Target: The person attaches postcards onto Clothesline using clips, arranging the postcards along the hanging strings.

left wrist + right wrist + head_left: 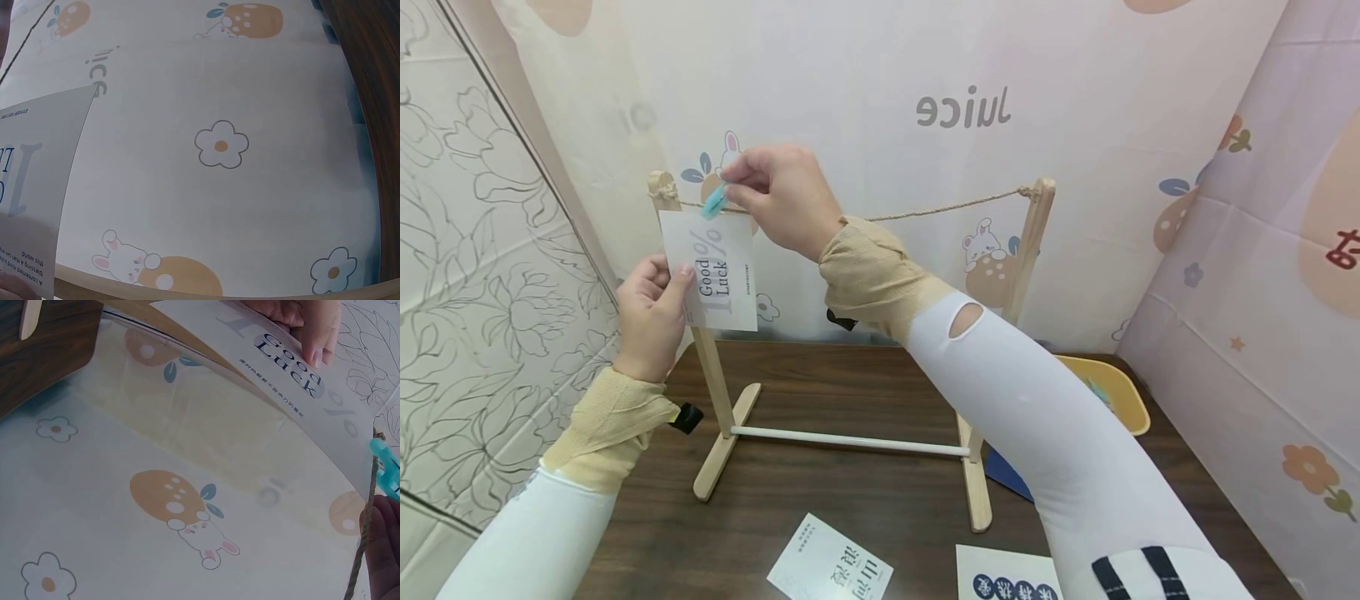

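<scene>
A white card [739, 304] printed "Good Luck" stands upright against the left end of the twine [940, 207]. My left hand [651, 308] pinches its left side, thumb on the printed face. At the card's top edge, my right hand [786, 200] pinches a turquoise clothespin [713, 202] between thumb and fingers. In the right wrist view the clothespin [384, 464] lies at the twine beside the card's top edge; whether it grips the card cannot be told. The left wrist view shows part of the card [37, 181] and a bit of the left hand [15, 287].
The twine joins the posts of a wooden stand [1037, 225] with a white lower bar [850, 442]. Two printed cards, one pale green [831, 562] and one white [1000, 560], lie in front. A yellow tray [1131, 400] and a dark blue item [1006, 475] are at right.
</scene>
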`<state>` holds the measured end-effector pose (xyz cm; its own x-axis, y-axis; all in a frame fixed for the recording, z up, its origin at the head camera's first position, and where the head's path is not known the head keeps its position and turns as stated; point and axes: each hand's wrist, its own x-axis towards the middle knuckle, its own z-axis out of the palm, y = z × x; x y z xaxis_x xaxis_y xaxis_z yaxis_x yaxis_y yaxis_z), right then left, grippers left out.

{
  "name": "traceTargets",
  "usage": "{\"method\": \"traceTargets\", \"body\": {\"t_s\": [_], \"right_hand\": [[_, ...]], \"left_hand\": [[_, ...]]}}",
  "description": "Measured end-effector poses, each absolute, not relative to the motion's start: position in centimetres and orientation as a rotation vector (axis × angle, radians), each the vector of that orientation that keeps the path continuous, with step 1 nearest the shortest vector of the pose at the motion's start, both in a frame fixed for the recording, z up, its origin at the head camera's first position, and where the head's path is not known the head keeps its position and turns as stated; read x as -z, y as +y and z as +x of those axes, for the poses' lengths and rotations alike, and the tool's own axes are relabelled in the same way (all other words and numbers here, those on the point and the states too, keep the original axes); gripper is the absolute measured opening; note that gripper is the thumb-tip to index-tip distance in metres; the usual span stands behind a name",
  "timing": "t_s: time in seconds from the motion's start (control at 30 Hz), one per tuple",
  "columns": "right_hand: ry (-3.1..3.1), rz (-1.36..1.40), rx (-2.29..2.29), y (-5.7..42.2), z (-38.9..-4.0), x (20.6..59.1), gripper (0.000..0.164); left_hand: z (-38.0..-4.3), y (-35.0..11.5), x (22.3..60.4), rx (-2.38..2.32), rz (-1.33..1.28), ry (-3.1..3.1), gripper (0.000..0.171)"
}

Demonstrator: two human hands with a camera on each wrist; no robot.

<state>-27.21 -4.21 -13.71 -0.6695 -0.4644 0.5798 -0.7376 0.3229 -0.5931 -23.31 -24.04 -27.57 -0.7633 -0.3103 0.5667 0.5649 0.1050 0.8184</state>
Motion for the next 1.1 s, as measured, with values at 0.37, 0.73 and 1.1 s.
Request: {"method": "traceTargets", "body": {"t_s": [0.37,0.73,1.1], "right_hand": [[-2.396,1.053,-1.232,-4.74,-27.23,13.4,0.018],[-2.422,1.121,-1.222,-4.63,-27.59,13.52,0.028],[-2.47,1.083,-1.201,-4.48,-27.63,13.57,0.036]], "left_hand": [[-23.17,-23.92,27.42,1.719,-0.25,-1.746,0.016],[-23.01,-24.04,27.34,1.692,-0.233,-1.772,0.016],[-22.83,-24.02,27.28,1.717,-0.233,-1.746,0.016]]}}
